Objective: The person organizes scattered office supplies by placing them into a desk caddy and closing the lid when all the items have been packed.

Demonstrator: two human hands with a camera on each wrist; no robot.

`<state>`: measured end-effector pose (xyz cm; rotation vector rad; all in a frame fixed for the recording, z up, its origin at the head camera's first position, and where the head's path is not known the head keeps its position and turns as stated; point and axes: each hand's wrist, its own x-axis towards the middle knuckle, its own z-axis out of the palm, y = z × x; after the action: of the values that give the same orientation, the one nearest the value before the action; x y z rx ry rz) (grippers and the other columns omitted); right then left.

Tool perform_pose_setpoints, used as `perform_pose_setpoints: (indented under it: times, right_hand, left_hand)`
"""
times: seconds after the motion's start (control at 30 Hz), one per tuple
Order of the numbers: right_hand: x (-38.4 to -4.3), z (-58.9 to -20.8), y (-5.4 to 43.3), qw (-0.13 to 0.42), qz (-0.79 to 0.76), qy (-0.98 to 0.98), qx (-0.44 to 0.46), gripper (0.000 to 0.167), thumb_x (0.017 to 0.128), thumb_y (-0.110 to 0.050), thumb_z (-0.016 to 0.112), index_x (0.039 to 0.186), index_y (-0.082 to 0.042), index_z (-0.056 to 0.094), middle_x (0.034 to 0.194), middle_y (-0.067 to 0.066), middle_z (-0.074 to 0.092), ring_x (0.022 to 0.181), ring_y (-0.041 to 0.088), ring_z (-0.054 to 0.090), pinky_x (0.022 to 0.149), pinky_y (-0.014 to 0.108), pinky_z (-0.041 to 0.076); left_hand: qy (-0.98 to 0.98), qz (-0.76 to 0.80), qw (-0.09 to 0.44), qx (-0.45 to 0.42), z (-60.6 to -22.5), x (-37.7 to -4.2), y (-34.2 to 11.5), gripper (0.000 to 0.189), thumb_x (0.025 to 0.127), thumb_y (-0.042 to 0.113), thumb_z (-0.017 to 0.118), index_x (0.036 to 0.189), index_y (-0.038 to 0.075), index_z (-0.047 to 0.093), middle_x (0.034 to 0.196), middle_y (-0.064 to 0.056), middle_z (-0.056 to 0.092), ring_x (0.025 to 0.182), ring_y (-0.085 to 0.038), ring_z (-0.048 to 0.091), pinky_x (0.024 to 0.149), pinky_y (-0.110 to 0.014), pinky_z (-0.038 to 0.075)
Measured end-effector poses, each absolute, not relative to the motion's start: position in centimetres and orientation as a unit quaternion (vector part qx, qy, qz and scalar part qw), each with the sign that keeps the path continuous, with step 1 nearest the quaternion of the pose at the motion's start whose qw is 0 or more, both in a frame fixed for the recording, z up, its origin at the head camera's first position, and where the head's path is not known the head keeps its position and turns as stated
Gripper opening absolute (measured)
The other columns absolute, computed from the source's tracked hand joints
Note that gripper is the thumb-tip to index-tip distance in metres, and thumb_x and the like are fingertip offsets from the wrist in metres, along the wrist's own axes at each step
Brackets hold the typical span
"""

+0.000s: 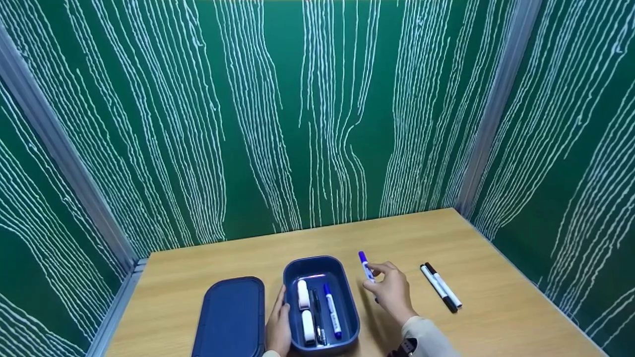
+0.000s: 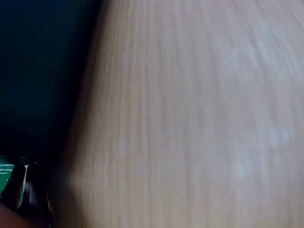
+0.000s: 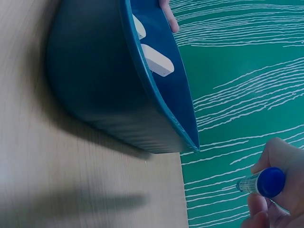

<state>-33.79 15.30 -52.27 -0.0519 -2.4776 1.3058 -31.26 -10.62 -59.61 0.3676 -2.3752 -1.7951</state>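
Observation:
My right hand [image 1: 394,292] pinches a white whiteboard marker with blue ends [image 1: 363,260] between thumb and fingers, above the table to the right of a dark blue box. In the right wrist view, the marker's round blue end [image 3: 271,182] faces the camera. My left hand [image 1: 279,327] rests along the left wall of the box [image 1: 353,315], fingers fairly straight. Inside the box lie another blue-ended marker [image 1: 332,311], two white rounded blocks [image 1: 303,295] and a thin dark pen-like item [image 1: 317,307]. The left wrist view shows mostly tabletop and the dark box wall.
A dark blue lid [image 1: 230,317] lies flat left of the box. Two black-and-white markers [image 1: 439,286] lie side by side on the wooden table [image 1: 387,238], right of my right hand. Green panels [image 1: 287,49] with white wavy lines enclose the table.

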Motion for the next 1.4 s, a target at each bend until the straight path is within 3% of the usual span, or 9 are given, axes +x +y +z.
perform_pose_setpoints:
  times: [0.33, 0.53, 1.17, 1.4]
  right_hand:
    - [-33.7, -52.8, 14.4, 0.193, 0.439, -0.878, 0.000, 0.041, 0.067, -0.006, 0.075, 0.108, -0.006, 0.076, 0.086, 0.002, 0.064, 0.050, 0.005, 0.044, 0.046, 0.021, 0.040]
    - [-33.7, -52.9, 14.0, 0.180, 0.449, -0.875, -0.002, 0.042, 0.068, -0.006, 0.074, 0.111, -0.007, 0.075, 0.087, 0.002, 0.062, 0.050, 0.005, 0.042, 0.043, 0.021, 0.038]
    - [-33.6, -53.5, 12.4, 0.175, 0.448, -0.877, -0.001, 0.044, 0.066, -0.005, 0.074, 0.109, -0.009, 0.076, 0.088, 0.002, 0.064, 0.056, 0.008, 0.044, 0.050, 0.022, 0.037]
    - [-33.4, -53.7, 11.6, 0.177, 0.454, -0.873, 0.007, 0.044, 0.066, -0.005, 0.074, 0.109, -0.009, 0.076, 0.087, 0.002, 0.064, 0.055, 0.006, 0.048, 0.050, 0.022, 0.043]
  left_hand:
    - [-0.785, -0.602, 0.083, 0.118, -59.6, -31.1, -10.4, 0.048, 0.102, 0.023, 0.041, 0.149, 0.032, 0.043, 0.154, -0.010, 0.041, 0.141, -0.039, 0.037, 0.107, -0.062, 0.035]
    - [-0.784, -0.604, 0.071, 0.124, -59.5, -31.2, -10.3, 0.048, 0.102, 0.024, 0.040, 0.150, 0.034, 0.042, 0.155, -0.010, 0.040, 0.141, -0.040, 0.036, 0.107, -0.063, 0.033]
    - [-0.792, -0.593, 0.079, 0.120, -59.7, -31.1, -10.5, 0.048, 0.103, 0.024, 0.040, 0.150, 0.033, 0.043, 0.154, -0.010, 0.041, 0.140, -0.039, 0.038, 0.108, -0.062, 0.034]
    - [-0.803, -0.578, 0.080, 0.123, -59.6, -31.1, -10.7, 0.048, 0.103, 0.023, 0.041, 0.150, 0.032, 0.043, 0.153, -0.009, 0.043, 0.138, -0.039, 0.041, 0.106, -0.061, 0.036]
